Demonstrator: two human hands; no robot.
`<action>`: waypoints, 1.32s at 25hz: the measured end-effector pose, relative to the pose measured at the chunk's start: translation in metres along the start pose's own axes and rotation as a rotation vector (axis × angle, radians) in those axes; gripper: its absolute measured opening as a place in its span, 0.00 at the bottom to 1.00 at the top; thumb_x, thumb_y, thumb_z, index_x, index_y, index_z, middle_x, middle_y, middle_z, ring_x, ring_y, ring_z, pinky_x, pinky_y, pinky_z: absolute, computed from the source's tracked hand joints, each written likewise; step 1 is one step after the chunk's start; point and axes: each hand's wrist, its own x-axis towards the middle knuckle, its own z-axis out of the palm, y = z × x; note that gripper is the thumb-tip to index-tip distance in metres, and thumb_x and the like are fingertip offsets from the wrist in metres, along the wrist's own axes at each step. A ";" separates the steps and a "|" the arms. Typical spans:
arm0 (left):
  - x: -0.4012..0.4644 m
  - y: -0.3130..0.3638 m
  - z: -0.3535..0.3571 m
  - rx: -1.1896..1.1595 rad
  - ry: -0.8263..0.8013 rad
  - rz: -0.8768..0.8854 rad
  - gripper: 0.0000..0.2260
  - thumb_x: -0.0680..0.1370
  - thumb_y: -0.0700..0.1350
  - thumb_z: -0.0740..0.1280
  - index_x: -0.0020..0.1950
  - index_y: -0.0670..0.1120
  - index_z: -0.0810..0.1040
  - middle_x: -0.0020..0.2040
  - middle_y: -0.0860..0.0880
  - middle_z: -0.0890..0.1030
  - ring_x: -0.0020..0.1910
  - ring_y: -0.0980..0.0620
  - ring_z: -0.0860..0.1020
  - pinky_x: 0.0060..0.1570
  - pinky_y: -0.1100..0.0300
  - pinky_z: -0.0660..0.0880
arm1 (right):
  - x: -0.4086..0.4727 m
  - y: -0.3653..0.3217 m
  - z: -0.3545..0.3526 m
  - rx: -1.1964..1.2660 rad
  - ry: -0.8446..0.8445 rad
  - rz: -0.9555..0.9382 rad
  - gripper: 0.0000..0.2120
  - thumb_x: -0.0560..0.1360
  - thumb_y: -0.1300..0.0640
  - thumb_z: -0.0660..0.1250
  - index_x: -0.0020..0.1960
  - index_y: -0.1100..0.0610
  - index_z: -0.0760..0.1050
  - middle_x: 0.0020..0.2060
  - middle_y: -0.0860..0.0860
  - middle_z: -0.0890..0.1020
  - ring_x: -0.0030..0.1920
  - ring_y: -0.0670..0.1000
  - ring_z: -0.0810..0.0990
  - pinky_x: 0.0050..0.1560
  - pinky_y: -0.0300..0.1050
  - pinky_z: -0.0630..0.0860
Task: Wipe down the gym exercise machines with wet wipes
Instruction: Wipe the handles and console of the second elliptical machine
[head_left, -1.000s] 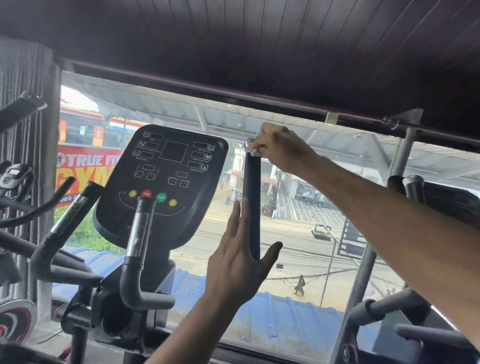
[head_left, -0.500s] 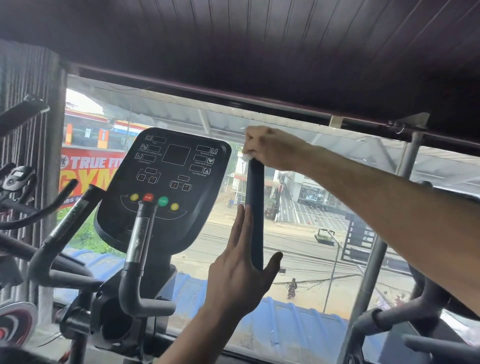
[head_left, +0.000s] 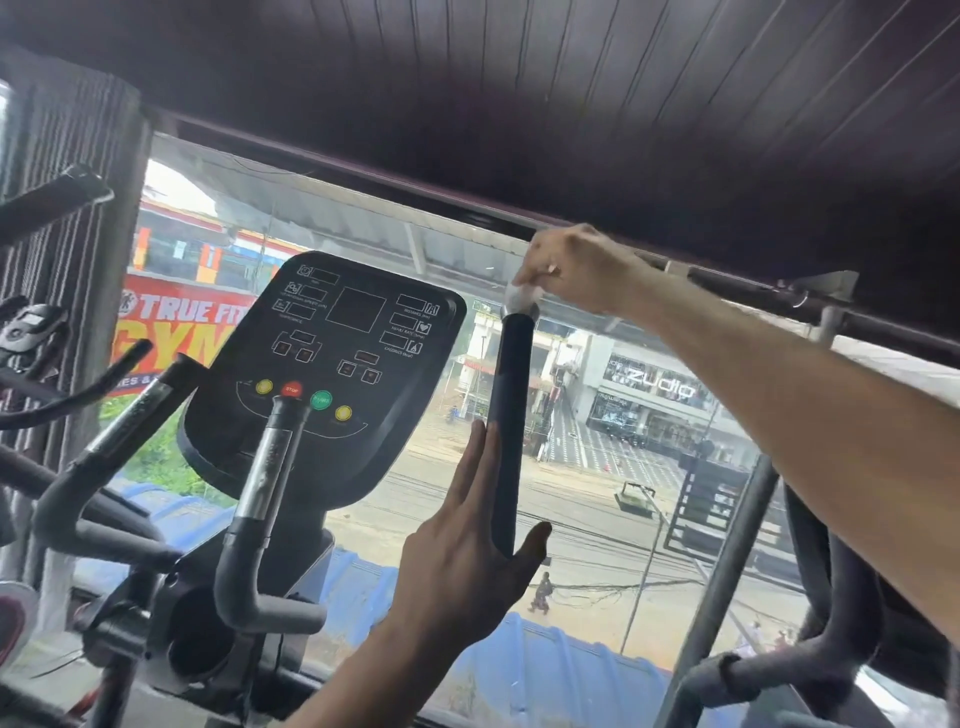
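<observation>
A tall black foam-covered handle (head_left: 511, 415) of an exercise machine stands upright in the middle. My right hand (head_left: 571, 267) is at its top end, pinching a white wet wipe (head_left: 519, 296) against the tip. My left hand (head_left: 467, 545) rests flat against the lower part of the handle, fingers straight on its left side and thumb on its right. The machine's black console (head_left: 332, 374) with yellow, red and green buttons sits to the left.
A shorter curved grip (head_left: 260, 519) rises in front of the console. More handlebars (head_left: 78, 499) of other machines are at the left. Grey bars (head_left: 727, 571) and padded arms stand at the right. A large window (head_left: 597, 493) lies right behind, under a dark ceiling.
My right hand has lifted slightly, so the wipe now shows at the handle's tip. My left hand stays flat on the handle. The view has shifted a little.
</observation>
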 end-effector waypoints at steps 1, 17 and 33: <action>-0.001 0.001 -0.001 0.005 -0.009 -0.013 0.44 0.75 0.70 0.59 0.82 0.67 0.34 0.80 0.72 0.38 0.59 0.47 0.83 0.45 0.49 0.82 | -0.003 0.000 0.009 -0.039 -0.027 -0.064 0.06 0.79 0.62 0.71 0.54 0.58 0.85 0.49 0.50 0.84 0.46 0.47 0.82 0.54 0.48 0.82; 0.000 0.005 -0.005 0.034 0.010 -0.006 0.42 0.75 0.67 0.58 0.81 0.68 0.35 0.80 0.74 0.40 0.63 0.51 0.80 0.48 0.51 0.81 | -0.011 0.035 0.067 1.252 -0.190 0.629 0.10 0.81 0.68 0.65 0.61 0.69 0.79 0.57 0.69 0.82 0.51 0.58 0.85 0.53 0.49 0.84; 0.005 0.000 0.005 -0.119 0.056 0.020 0.39 0.80 0.55 0.65 0.84 0.66 0.46 0.82 0.69 0.55 0.79 0.68 0.57 0.62 0.82 0.55 | -0.112 -0.078 0.118 0.607 0.652 0.434 0.08 0.77 0.64 0.74 0.55 0.57 0.85 0.47 0.49 0.85 0.43 0.46 0.84 0.45 0.42 0.83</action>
